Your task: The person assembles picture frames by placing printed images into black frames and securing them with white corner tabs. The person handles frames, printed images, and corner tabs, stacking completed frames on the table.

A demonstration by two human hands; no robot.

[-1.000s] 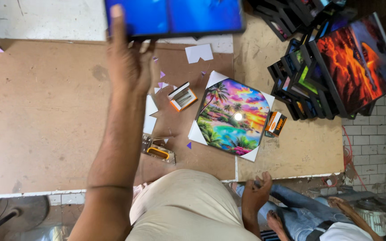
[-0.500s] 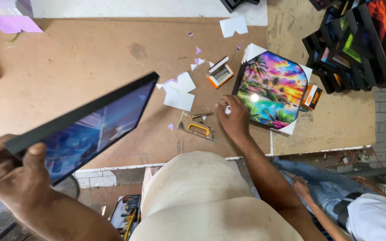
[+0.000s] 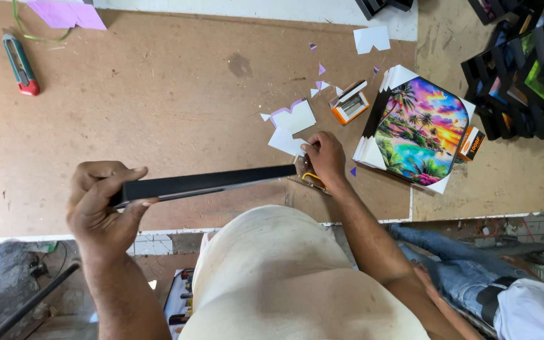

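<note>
Now the left hand [image 3: 105, 204] clamps one end of a black-framed picture [image 3: 206, 182], which half a second ago tilted its blue face toward the camera and has since swung edge-on, so only the thin black side shows, level above the table's near edge. Meanwhile the right hand [image 3: 325, 157] has slid from beside the round tropical picture [image 3: 420, 132] down to a small yellow-and-metal tool [image 3: 310, 181] lying on the brown board table [image 3: 158, 94]; its fingers are curled over the tool, though whether they grip it I cannot tell. White paper corner scraps [image 3: 292, 123] lie at 11 o'clock from that hand, an orange staple box [image 3: 349, 104] at 1 o'clock. Far off at 10 o'clock rests a green-and-red utility knife [image 3: 20, 63].
</note>
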